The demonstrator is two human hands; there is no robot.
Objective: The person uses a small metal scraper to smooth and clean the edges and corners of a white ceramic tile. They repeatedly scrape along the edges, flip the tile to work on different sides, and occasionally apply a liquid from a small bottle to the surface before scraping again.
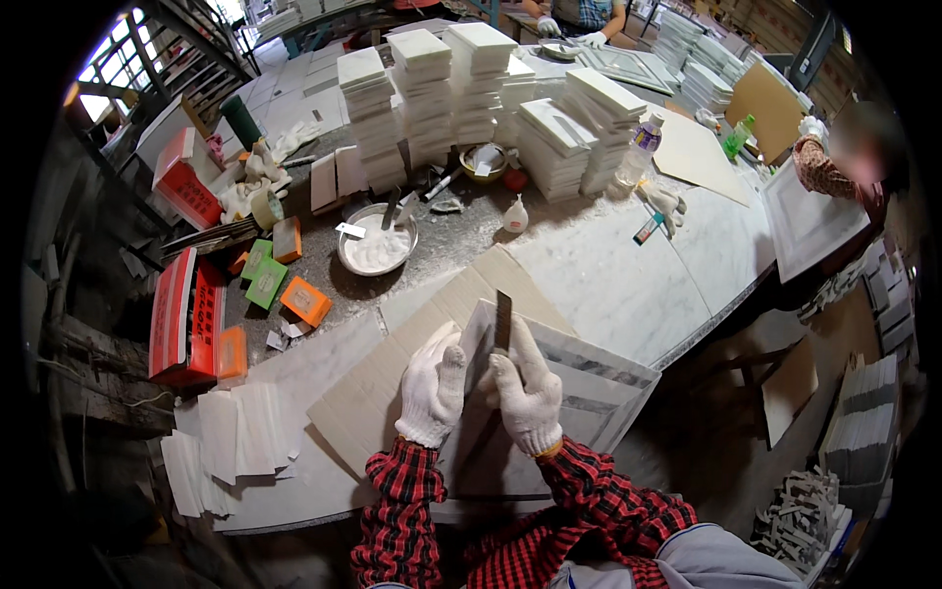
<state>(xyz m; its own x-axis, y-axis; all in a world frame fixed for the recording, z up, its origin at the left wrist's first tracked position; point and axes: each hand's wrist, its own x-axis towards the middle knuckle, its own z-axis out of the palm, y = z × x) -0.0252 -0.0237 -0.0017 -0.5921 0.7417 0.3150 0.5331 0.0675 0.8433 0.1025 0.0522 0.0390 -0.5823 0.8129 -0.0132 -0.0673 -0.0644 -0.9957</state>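
Observation:
A marble panel (599, 417) with grey inlaid bands lies tilted in front of me, partly over a sheet of brown cardboard (343, 407). My left hand (432, 388), in a white knit glove, grips the panel's left edge, its thumb toward the face. In my right hand (528, 388), gloved the same way, a dark narrow flat strip like a file (503, 319) is pinched between thumb and fingers. It points up and away from me, next to the panel's top left corner. The strip's lower end is hidden by the hand.
Beyond the cardboard stand a metal bowl of white powder (378, 250), a small white squeeze bottle (515, 214) and tall stacks of white tiles (422, 93). Orange boxes (305, 300) and stone strips (235, 432) lie left. A co-worker handles a framed panel (810, 221) at right.

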